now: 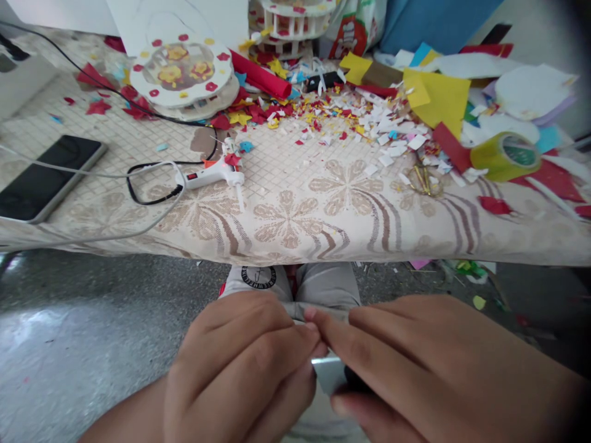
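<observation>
Close to the camera, below the table edge [295, 255], the left hand [240, 363] and right hand [429, 369] meet over the lap. Their fingers are curled together, pinched on a small silvery-grey object [329, 372] with a dark part beside it, mostly hidden between the fingertips and thumbs. It looks light, stiff and smooth, likely slippery, so a pinch at its edges seems best. Its long axis and heading cannot be told. Beyond the fingers, a glue gun [212, 177] lies on the table.
</observation>
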### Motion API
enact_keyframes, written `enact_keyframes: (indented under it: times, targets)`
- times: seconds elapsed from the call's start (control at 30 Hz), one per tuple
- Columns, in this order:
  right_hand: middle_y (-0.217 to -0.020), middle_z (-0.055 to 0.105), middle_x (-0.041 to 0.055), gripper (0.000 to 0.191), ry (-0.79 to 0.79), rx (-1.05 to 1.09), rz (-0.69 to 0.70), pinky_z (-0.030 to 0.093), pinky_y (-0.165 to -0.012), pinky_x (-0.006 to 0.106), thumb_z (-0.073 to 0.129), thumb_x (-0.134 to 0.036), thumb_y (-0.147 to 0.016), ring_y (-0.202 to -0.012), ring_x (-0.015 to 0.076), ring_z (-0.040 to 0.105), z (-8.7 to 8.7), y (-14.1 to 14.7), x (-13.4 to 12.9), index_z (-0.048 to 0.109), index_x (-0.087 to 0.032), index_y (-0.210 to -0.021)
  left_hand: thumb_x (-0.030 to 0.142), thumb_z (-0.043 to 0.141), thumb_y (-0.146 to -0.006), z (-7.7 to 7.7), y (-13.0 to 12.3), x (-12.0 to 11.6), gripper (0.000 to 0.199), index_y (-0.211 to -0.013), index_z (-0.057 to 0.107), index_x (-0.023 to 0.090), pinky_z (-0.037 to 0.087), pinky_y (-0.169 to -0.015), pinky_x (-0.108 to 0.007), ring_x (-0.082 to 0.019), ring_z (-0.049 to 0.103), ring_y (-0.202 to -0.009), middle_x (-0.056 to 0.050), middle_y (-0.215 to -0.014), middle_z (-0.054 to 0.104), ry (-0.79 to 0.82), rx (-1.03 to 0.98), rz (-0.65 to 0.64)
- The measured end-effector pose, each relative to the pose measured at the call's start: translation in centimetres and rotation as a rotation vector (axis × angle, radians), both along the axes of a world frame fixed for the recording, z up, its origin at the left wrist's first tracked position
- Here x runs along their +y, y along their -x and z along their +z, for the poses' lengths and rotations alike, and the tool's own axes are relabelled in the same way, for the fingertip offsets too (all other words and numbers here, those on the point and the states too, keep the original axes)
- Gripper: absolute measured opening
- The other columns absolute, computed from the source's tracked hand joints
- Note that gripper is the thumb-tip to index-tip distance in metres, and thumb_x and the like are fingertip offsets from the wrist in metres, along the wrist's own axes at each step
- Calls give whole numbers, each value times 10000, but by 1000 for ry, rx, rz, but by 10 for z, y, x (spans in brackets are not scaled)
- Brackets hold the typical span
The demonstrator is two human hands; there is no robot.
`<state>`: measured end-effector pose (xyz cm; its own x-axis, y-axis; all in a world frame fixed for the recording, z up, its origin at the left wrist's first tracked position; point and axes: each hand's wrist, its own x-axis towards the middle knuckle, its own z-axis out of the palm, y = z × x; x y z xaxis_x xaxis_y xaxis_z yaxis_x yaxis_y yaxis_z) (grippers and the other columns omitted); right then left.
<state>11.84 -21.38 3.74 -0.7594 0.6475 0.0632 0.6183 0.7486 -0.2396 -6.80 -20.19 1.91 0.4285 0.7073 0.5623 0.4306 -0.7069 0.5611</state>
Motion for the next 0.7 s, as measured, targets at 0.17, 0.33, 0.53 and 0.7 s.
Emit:
enact_keyframes:
  times: [0.17, 0.33, 0.53, 0.7]
  targets:
    - [-737, 644, 65, 305, -35, -15, -10, 429, -516, 247, 339, -290, -890, -587, 142, 564, 2, 0, 0, 553, -137, -1045, 63, 549, -669, -5, 0, 3, 97, -681, 590, 150, 542, -500, -183, -101, 599, -501, 2, -545, 635, 45, -11, -24]
    - [-716, 640, 54, 303, -5, -25, -18, 417, -517, 238, 337, -291, -891, -559, 131, 551, 1, 0, 3, 557, -146, -1039, 70, 554, -674, -7, -2, 6, 82, -677, 580, 147, 537, -497, -175, -95, 597, -492, 8, -526, 626, -10, -14, -20]
    - [-687, 635, 49, 325, -37, 14, -18, 411, -512, 233, 335, -308, -883, -539, 124, 541, -3, -1, 3, 559, -151, -1059, 96, 561, -679, -5, -4, 3, 90, -683, 570, 185, 536, -449, -209, -121, 606, -503, 22, -524, 619, -4, -20, 42]
    - [-710, 640, 52, 330, -37, 32, -29, 412, -503, 234, 333, -298, -883, -560, 129, 551, -4, -1, 2, 557, -155, -1078, 108, 570, -678, -7, -3, 1, 88, -689, 565, 195, 541, -440, -219, -132, 613, -515, 19, -538, 629, -11, -21, 47]
